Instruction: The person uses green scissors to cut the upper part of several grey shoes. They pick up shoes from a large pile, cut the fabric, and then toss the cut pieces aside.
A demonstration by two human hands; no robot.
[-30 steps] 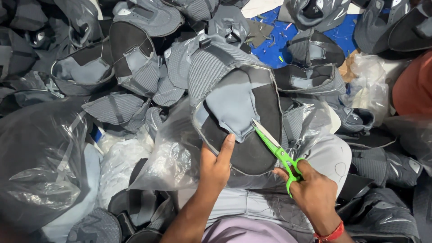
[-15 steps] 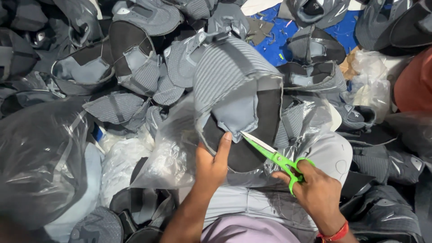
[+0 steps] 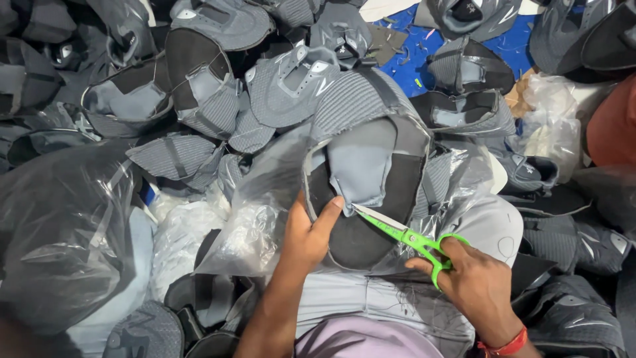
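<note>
- The left hand (image 3: 306, 233) grips the lower left edge of a grey and black shoe upper (image 3: 371, 172), thumb pressed on the grey tongue piece, fingers curled behind out of sight.
- The right hand (image 3: 478, 284) is closed around the loops of one pair of green-handled scissors (image 3: 405, 236); the blades look nearly closed, their tip touching the lower edge of the grey tongue just beside the left thumb.
- The held upper stands tilted up over the person's lap, in the middle of the view, with clear plastic film (image 3: 255, 219) hanging against its left side.
- Count: two hands, one pair of scissors, one upper in hand. Loose uppers (image 3: 199, 86) lie heaped all round it; at least ten can be told apart, the rest overlap too much to count.
- One large clear plastic bag (image 3: 63, 225) bulges at the left, and one crumpled clear bag (image 3: 550, 126) lies at the right.
- A red band (image 3: 507, 345) circles the right wrist.
- Edges and room: the heap presses close above and on both sides of the held upper; a small patch of blue surface (image 3: 414, 56) shows bare near the top. The only open room is over the lap, between the two forearms.
</note>
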